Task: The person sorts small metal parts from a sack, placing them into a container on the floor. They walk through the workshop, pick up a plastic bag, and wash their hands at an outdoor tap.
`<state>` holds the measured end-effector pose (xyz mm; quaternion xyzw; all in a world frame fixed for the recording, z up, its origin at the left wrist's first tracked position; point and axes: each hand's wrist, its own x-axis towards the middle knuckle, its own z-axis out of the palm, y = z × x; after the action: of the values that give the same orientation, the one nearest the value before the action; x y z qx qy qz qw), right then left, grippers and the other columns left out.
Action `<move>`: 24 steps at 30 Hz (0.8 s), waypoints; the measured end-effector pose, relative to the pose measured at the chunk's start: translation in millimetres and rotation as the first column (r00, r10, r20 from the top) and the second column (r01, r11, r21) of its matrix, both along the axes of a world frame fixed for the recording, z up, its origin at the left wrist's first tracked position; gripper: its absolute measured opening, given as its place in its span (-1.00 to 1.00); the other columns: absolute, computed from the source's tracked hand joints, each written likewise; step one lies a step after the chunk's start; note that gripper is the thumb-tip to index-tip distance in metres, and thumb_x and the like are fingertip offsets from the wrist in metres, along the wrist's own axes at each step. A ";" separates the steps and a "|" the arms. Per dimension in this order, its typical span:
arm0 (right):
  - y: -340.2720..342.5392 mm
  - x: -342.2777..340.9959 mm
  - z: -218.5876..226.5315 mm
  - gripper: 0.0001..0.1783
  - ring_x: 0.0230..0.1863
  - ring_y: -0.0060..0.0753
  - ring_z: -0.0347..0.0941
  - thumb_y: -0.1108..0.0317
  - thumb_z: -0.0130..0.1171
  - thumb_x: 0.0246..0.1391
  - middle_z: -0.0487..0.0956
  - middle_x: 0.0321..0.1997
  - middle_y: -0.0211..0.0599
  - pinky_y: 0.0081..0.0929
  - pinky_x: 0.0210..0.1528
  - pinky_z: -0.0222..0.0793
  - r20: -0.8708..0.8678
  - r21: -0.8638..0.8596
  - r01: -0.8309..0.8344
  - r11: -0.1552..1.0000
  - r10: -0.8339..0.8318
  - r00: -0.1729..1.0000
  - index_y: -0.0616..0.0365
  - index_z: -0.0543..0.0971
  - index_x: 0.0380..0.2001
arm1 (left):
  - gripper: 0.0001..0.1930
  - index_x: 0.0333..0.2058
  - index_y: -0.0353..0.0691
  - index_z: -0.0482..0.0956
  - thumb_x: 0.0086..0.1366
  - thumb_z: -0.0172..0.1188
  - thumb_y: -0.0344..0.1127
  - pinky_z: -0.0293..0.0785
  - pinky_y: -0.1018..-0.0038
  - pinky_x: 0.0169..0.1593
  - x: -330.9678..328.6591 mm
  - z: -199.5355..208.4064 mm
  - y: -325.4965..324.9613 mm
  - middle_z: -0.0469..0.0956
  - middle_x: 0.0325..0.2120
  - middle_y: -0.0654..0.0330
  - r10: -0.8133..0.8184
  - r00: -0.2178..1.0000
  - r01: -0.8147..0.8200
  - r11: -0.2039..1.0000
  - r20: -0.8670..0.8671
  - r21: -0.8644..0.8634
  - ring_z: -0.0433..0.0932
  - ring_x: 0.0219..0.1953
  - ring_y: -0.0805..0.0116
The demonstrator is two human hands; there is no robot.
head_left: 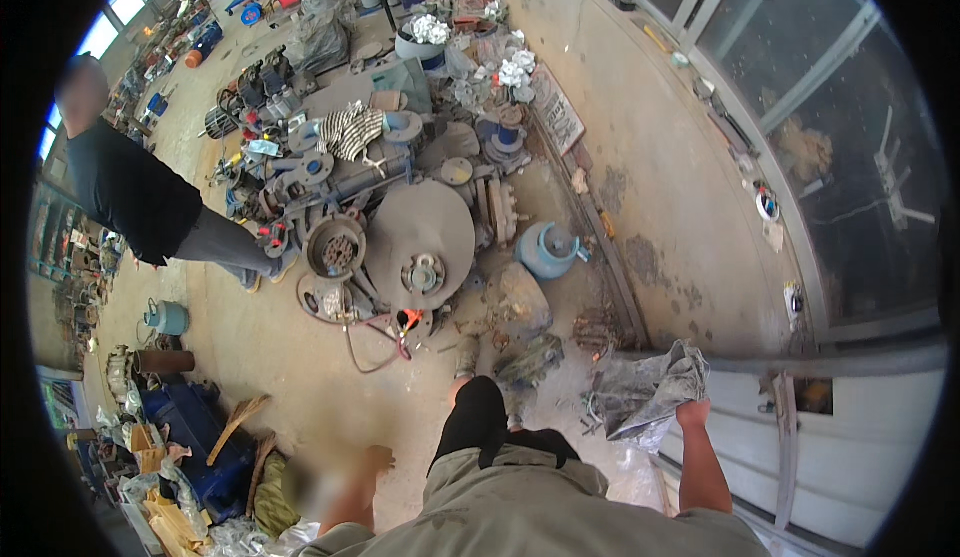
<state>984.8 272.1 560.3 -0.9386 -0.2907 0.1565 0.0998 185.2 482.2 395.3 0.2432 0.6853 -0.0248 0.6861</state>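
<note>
"Concrete floor (225, 317) stretches between machine parts (440, 212) and a blue casing (195, 427). Hands?"

"The right hand (692, 413) grips a crumpled grey sheet (652, 394) near white panels (860, 422); the left hand (378, 459) is lower, its fingers too unclear to tell."

Blue gas cylinder (546, 251), striped cloth (350, 135), large grey disc (425, 222)

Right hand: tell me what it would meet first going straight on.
The right hand would first push into the crumpled grey plastic it holds; beyond, probably the wall, though depth is unclear.
</note>
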 end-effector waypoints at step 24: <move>737.3 194.2 -40.9 -0.55 -0.11 -0.19 0.61 0.29 0.16 0.24 0.57 0.06 -0.21 -0.11 -0.31 0.68 -0.579 0.167 0.504 0.848 -0.329 0.746 0.03 0.45 0.19 | -0.64 0.04 -0.31 0.50 0.46 -0.02 -0.17 0.59 0.21 -0.33 97.9 -11.4 245.7 0.67 -0.20 -0.14 0.000 0.995 -0.024 0.973 -0.103 -0.230 0.69 -0.32 0.04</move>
<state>1179.0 1009.4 519.5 -0.8710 -0.0527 0.3344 0.3560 283.1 727.9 384.0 0.1559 0.7135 -0.1128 0.6737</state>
